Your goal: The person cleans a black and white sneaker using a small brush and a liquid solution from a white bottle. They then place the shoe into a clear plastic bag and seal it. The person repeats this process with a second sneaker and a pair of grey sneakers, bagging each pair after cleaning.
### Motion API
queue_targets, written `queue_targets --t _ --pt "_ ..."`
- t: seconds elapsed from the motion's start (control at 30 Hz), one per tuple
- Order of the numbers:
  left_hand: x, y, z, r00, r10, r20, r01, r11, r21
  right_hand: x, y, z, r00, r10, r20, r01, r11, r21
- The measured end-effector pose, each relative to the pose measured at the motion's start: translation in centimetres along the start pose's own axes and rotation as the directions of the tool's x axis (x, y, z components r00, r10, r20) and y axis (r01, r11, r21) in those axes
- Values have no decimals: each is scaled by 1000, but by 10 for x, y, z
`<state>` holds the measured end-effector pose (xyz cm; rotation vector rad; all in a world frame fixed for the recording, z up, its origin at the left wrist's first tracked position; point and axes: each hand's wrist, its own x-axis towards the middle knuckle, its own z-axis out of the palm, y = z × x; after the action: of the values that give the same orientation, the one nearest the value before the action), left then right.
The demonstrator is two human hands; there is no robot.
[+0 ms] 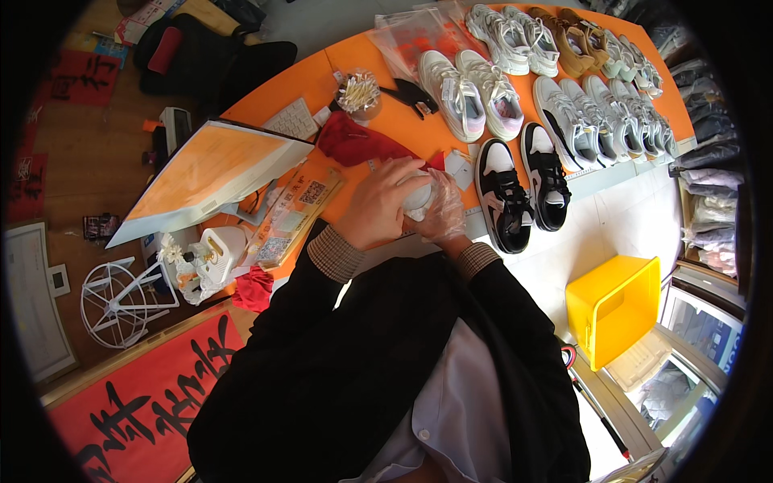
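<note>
Both hands meet over the near edge of an orange-topped counter point(386, 65). A small white round container point(418, 198) sits between them, largely covered by fingers. My right hand point(445, 208) wears a clear plastic glove and grips its side. My left hand point(380, 202), bare, curls over it from the other side. What the container holds cannot be made out. Just beyond the hands lies a crumpled red cloth point(356, 142). To the right stands a pair of black-and-white sneakers, the nearer shoe point(502, 196) closest to my gloved hand.
White sneakers point(453, 96) and brown shoes point(564, 45) line the counter's right side. A cup of cotton swabs point(359, 93), a black stapler-like tool point(410, 96), a keyboard point(291, 119) and a monitor point(211, 175) stand left. A yellow bin point(580, 311) is on the right.
</note>
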<state>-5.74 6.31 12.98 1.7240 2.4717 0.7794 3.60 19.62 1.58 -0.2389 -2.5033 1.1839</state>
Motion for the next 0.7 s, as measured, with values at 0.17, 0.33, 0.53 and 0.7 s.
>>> queue_targets --t 0.17,0.33,0.53,0.7 --pt "3 16 -3 961 -274 17 271 957 106 -1 -5 -2 999 -21 -37 20 999 -26" --pt "7 16 -7 979 -199 30 199 980 11 -4 5 5 999 -16 -46 14 999 -48" --pt "12 12 -4 995 -41 93 45 998 -46 5 1 -1 995 -65 80 75 989 -130" --pt "18 22 -5 920 -374 117 340 910 237 -4 8 6 999 -35 -32 33 998 -54"
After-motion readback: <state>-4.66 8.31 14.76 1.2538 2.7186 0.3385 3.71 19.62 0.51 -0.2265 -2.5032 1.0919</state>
